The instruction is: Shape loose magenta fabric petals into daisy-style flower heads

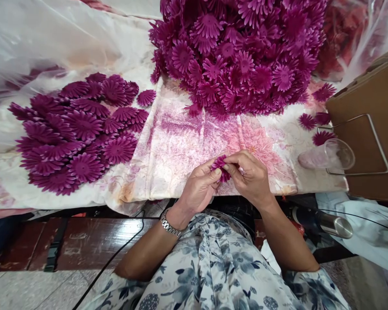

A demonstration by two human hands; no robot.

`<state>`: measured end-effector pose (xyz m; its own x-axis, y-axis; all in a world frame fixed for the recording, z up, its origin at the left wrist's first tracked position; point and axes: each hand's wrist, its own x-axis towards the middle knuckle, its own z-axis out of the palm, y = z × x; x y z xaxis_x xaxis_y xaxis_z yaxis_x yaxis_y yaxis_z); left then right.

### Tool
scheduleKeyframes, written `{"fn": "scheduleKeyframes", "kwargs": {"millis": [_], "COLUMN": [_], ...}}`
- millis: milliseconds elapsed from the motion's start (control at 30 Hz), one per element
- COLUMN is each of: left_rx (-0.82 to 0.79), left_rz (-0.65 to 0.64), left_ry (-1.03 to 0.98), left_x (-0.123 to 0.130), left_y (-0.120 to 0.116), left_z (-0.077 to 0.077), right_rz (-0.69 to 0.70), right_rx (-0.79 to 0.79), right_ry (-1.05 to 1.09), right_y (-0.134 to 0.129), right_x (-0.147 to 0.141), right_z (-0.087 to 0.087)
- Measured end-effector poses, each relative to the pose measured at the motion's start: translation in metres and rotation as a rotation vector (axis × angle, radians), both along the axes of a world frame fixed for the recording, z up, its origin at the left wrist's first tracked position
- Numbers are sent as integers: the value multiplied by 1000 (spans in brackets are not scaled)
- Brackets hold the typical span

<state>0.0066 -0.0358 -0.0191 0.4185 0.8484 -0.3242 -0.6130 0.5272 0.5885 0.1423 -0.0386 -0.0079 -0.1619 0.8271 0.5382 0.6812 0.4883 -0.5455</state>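
A small purple artificial flower [224,175] is pinched between both hands above the front edge of the table. My left hand [200,185], with a metal watch at the wrist, grips its left side between thumb and fingers. From the right, my right hand [250,176] closes thumb and forefinger on its edge. Part of the flower is covered by the fingers. Beyond the hands rises a large heap of purple flowers [228,64]. On the left lies a lower, flatter pile of wide-petalled purple flowers [84,125].
A clear plastic cup [339,154] lies on its side at the right, by a bent wire frame [380,144] and a cardboard box [368,107]. Several loose flowers [307,121] lie near it. Clear plastic sheeting [45,34] covers the back left. A flask [334,224] lies below the table edge.
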Motion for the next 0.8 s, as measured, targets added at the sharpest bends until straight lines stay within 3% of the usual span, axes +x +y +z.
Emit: {"fn": "scheduleKeyframes", "kwargs": {"millis": [67, 267, 333, 467, 500, 633, 800], "left_rx": [-9, -45, -53, -22, -16, 16, 24], "left_rz": [23, 80, 109, 114, 95, 48, 90], "left_ry": [26, 56, 68, 88, 87, 84, 103], "left_x": [0, -3, -3, -2, -1, -1, -1], "left_y": [1, 4, 5, 7, 7, 6, 5], "left_z": [0, 3, 4, 5, 6, 5, 3], "right_rz": [-59, -489, -424, 69, 135, 117, 64], "right_rx": [3, 111, 117, -23, -65, -135, -129], "right_ry": [22, -195, -205, -95, -74, 11, 94], "right_y": [5, 30, 28, 14, 11, 8, 8], "right_x": [5, 44, 43, 18, 11, 0, 1], "right_z": [0, 3, 6, 6, 5, -3, -1]}}
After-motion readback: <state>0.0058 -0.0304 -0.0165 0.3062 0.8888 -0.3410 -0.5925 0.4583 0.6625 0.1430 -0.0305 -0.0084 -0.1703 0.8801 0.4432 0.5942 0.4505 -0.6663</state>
